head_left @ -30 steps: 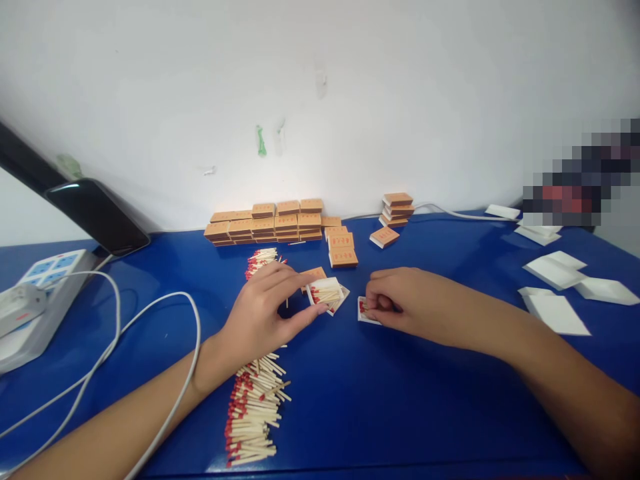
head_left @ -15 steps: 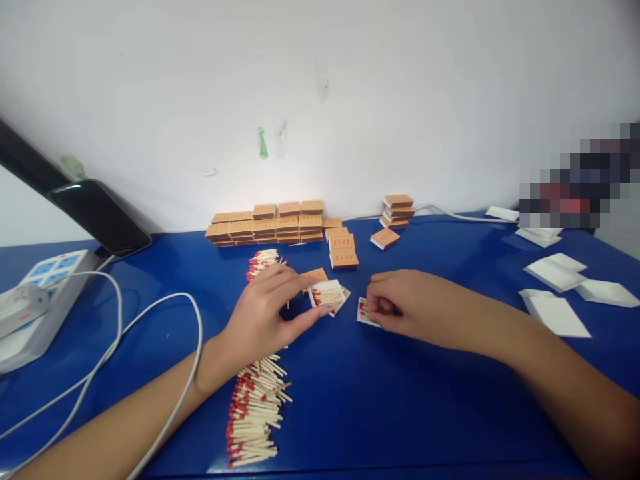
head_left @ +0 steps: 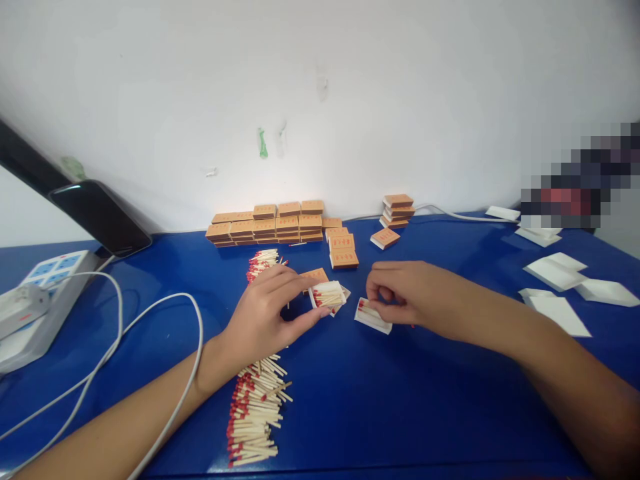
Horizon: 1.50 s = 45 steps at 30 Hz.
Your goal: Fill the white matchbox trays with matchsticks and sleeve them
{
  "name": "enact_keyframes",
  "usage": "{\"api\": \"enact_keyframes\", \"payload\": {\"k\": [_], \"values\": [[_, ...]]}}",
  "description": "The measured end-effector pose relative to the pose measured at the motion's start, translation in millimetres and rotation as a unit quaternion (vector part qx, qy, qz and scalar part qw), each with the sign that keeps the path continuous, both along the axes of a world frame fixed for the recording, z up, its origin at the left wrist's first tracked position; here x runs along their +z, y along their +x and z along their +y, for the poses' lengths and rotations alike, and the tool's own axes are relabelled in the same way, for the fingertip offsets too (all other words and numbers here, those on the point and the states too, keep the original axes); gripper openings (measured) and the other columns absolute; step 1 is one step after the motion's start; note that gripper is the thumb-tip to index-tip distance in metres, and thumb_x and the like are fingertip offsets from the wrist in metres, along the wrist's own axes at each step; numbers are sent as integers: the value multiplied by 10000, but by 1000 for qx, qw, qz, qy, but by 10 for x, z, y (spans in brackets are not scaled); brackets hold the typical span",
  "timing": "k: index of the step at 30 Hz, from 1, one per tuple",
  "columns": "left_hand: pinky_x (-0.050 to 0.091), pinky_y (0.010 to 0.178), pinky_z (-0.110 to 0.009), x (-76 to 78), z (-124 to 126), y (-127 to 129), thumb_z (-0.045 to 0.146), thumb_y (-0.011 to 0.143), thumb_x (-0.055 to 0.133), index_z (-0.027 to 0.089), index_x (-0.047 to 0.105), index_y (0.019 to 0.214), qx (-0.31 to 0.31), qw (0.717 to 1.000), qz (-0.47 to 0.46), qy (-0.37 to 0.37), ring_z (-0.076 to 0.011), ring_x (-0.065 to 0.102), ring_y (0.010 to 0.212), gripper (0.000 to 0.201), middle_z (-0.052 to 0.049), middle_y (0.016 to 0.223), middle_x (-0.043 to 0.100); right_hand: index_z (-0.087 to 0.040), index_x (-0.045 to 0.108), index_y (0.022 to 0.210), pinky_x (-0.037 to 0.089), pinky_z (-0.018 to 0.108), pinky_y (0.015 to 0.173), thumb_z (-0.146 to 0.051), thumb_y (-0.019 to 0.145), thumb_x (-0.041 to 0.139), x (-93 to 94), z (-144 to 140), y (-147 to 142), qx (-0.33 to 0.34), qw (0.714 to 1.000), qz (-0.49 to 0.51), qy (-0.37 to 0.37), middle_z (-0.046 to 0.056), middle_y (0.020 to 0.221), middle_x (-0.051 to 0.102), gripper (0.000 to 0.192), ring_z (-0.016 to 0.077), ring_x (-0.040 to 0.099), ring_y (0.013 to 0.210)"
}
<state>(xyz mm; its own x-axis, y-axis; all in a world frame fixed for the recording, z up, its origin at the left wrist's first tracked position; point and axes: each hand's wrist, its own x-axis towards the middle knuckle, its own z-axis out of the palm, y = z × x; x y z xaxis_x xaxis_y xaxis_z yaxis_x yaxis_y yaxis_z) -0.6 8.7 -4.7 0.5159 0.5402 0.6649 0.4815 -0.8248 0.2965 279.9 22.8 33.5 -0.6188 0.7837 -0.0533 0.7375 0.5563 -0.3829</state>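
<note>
My left hand [head_left: 273, 303] grips a white matchbox tray [head_left: 325, 285] between thumb and fingers; red-tipped matches [head_left: 327, 298] fill it, and it is tilted toward me. Another white tray's corner shows beneath it, with an orange matchbox sleeve [head_left: 314, 275] just behind. My right hand [head_left: 395, 293] is closed in a pinch above a second tray [head_left: 374, 320], which lies on the table with a few matches [head_left: 367, 309] inside. Whatever its fingertips hold is hidden; a small red tip shows under the palm. Beside and partly under my left arm runs a long row of loose matches [head_left: 257, 413].
Stacked orange matchboxes [head_left: 265, 227] stand against the wall, with a smaller stack [head_left: 397, 210] further right. White empty trays [head_left: 555, 313] lie at the right. At left are a power strip [head_left: 55, 287], a white cable [head_left: 200, 327] crossing my forearm, and a leaning phone [head_left: 100, 217].
My right hand has lifted slightly and shifted a little right, uncovering more of the second tray, which now sits more angled. My left hand keeps its hold almost unmoved.
</note>
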Motion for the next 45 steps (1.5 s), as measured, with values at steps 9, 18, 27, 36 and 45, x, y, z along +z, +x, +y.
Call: {"api": "enact_keyframes", "payload": {"k": [9, 18, 27, 36, 45], "values": [[575, 868, -400, 7, -80, 35, 342, 915, 798, 166, 686, 1208, -28, 1000, 8, -8, -219, 688, 941, 360, -87, 1028, 770, -201, 623, 873, 424, 225, 597, -164, 940, 634, -21, -117, -231, 36, 968, 202, 141, -18, 805, 566, 77, 104, 532, 643], [578, 867, -393, -7, -82, 59, 306, 883, 834, 152, 676, 1225, -38, 999, -6, 1, -214, 691, 941, 407, -84, 1024, 769, -188, 676, 958, 428, 247, 630, -241, 1040, 582, -59, -137, -242, 51, 962, 205, 174, -1, 820, 607, 135, 115, 561, 679], [581, 876, -404, 20, -77, 42, 304, 902, 815, 178, 693, 1246, 12, 999, -26, 26, -199, 682, 910, 387, -87, 1077, 776, -220, 665, 803, 353, 303, 595, -339, 979, 600, 86, -19, -61, -5, 995, 32, 94, -3, 686, 591, 222, 157, 534, 627], [576, 872, -393, 15, -68, 39, 293, 892, 824, 171, 696, 1234, 10, 999, -31, 27, -202, 683, 909, 385, -82, 1050, 776, -249, 746, 905, 418, 334, 663, -403, 983, 568, 14, -64, -47, -14, 998, -55, 1, 44, 879, 741, 248, 229, 674, 788], [584, 871, -398, -6, -71, 47, 302, 901, 815, 179, 697, 1215, 2, 1000, -27, 10, -201, 686, 919, 358, -83, 1042, 767, -232, 727, 870, 461, 338, 696, -389, 996, 565, -72, -82, -27, -19, 997, -52, 47, 68, 845, 744, 259, 242, 696, 773]]}}
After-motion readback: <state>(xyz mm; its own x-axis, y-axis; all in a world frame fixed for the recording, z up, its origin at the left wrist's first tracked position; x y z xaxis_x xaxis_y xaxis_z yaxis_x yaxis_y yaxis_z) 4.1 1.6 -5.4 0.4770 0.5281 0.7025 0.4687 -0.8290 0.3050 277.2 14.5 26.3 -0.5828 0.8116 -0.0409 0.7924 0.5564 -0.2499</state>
